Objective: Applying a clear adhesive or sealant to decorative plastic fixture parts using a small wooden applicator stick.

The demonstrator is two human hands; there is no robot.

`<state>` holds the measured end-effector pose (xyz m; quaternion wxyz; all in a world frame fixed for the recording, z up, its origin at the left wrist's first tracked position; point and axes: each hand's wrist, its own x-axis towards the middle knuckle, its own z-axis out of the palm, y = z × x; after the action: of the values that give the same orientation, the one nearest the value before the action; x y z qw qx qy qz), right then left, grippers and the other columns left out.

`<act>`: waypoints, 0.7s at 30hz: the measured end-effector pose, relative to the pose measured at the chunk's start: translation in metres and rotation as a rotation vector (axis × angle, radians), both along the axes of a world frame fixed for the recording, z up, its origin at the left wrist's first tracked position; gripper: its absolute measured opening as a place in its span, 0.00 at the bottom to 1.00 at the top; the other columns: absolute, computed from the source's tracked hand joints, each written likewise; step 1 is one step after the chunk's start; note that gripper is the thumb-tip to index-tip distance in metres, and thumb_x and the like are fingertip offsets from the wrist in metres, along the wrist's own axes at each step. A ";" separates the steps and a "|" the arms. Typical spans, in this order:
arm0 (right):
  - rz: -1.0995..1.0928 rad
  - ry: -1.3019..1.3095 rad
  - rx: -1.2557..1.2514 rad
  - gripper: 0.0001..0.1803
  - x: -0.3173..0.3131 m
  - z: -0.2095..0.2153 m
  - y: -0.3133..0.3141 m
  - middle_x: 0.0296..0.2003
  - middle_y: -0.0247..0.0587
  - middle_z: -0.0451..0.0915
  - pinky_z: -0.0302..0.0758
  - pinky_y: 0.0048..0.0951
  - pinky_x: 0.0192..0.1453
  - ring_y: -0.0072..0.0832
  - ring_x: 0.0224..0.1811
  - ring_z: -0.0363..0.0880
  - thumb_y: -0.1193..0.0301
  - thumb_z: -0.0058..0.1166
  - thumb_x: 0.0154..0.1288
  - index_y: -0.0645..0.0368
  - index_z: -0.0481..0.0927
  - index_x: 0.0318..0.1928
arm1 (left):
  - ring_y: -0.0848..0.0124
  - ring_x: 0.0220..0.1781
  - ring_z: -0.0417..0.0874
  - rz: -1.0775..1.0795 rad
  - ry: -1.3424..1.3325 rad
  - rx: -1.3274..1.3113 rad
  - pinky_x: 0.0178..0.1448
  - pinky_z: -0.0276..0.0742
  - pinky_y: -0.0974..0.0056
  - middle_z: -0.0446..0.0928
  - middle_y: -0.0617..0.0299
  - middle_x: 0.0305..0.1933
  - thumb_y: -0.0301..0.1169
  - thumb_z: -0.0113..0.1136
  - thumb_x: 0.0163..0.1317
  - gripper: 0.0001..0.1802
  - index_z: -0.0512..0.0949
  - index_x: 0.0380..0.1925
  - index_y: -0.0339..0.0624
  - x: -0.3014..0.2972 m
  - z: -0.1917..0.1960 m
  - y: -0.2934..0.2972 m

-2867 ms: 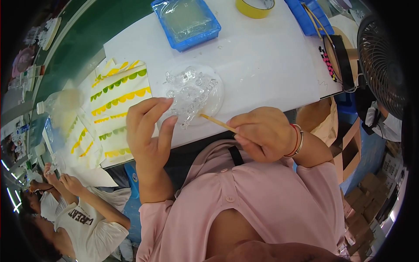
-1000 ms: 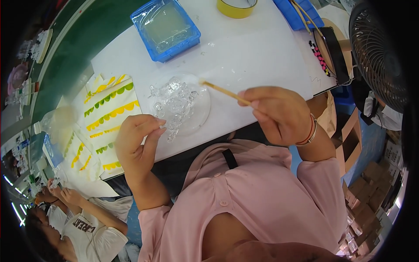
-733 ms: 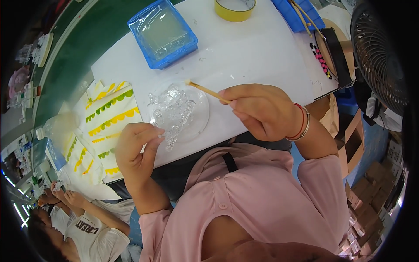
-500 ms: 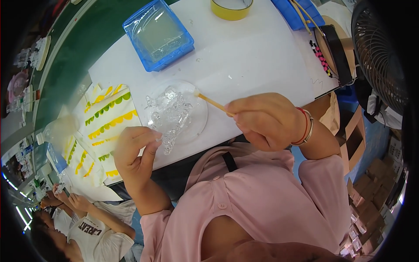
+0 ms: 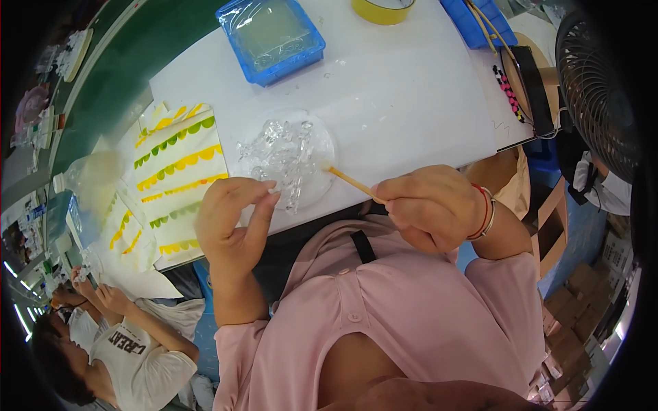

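Observation:
A round clear dish point(image 5: 326, 144) lies in front of me, heaped with glossy transparent pieces point(image 5: 277, 147). My left hand point(image 5: 233, 219) is at the dish's near left edge, thumb and forefinger pinched together. Between their tips shows a tiny clear bit, too small to name. On the other side, my right hand point(image 5: 435, 209) grips a thin yellowish wooden stick point(image 5: 353, 183). Its pale tip points left, over the right part of the dish. A red cord and a metal bangle circle my right wrist.
Beyond the dish stands a blue tray point(image 5: 291, 70) under clear film, with a yellow tape roll point(image 5: 384, 14) to its right. Patterned paper towels point(image 5: 181, 164) lie left. A blue bin point(image 5: 473, 24) and a black fan point(image 5: 600, 96) are far right. Another person point(image 5: 137, 349) sits at left.
The view has shifted, so the table's things sit higher and further right. My stick's tip has come nearer to me relative to the dish. Both hands keep their grip.

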<state>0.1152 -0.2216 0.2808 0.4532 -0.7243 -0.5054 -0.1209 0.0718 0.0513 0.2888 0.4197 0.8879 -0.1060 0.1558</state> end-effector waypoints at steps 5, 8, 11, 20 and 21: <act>-0.048 0.002 -0.038 0.14 -0.008 -0.002 0.000 0.39 0.54 0.81 0.77 0.29 0.26 0.34 0.25 0.80 0.85 0.52 0.48 0.65 0.71 0.38 | 0.67 0.28 0.80 0.027 -0.074 0.012 0.33 0.75 0.68 0.79 0.58 0.29 0.16 0.69 0.46 0.11 0.81 0.31 0.38 -0.002 -0.003 -0.019; -0.040 -0.021 -0.045 0.14 -0.018 0.000 0.001 0.40 0.56 0.80 0.77 0.29 0.26 0.35 0.25 0.80 0.86 0.51 0.48 0.66 0.71 0.39 | 0.71 0.25 0.79 0.029 -0.104 -0.021 0.29 0.75 0.71 0.78 0.58 0.28 0.17 0.69 0.48 0.11 0.80 0.32 0.37 0.000 -0.006 -0.027; -0.015 0.029 -0.052 0.14 -0.026 0.000 0.003 0.40 0.57 0.80 0.78 0.30 0.27 0.37 0.26 0.81 0.87 0.50 0.49 0.66 0.70 0.39 | 0.70 0.25 0.79 0.041 -0.107 -0.034 0.29 0.74 0.70 0.78 0.58 0.29 0.17 0.69 0.48 0.10 0.80 0.32 0.37 0.000 -0.007 -0.034; -0.095 -0.002 0.005 0.10 -0.026 -0.015 0.004 0.39 0.52 0.80 0.80 0.28 0.34 0.38 0.31 0.82 0.83 0.55 0.50 0.68 0.76 0.36 | 0.74 0.28 0.78 0.012 0.042 -0.072 0.35 0.75 0.73 0.78 0.61 0.29 0.20 0.69 0.51 0.10 0.82 0.35 0.37 0.004 0.001 -0.026; -0.083 0.052 0.015 0.11 -0.028 -0.014 -0.001 0.38 0.53 0.80 0.80 0.29 0.34 0.38 0.31 0.82 0.84 0.55 0.50 0.68 0.75 0.37 | 0.70 0.29 0.80 -0.038 0.095 -0.113 0.34 0.76 0.70 0.80 0.59 0.31 0.20 0.70 0.49 0.11 0.81 0.34 0.37 0.005 0.004 -0.022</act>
<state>0.0874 -0.2224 0.2673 0.4661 -0.7441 -0.4621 -0.1248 0.0767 0.0290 0.2932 0.4766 0.8670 -0.0940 0.1110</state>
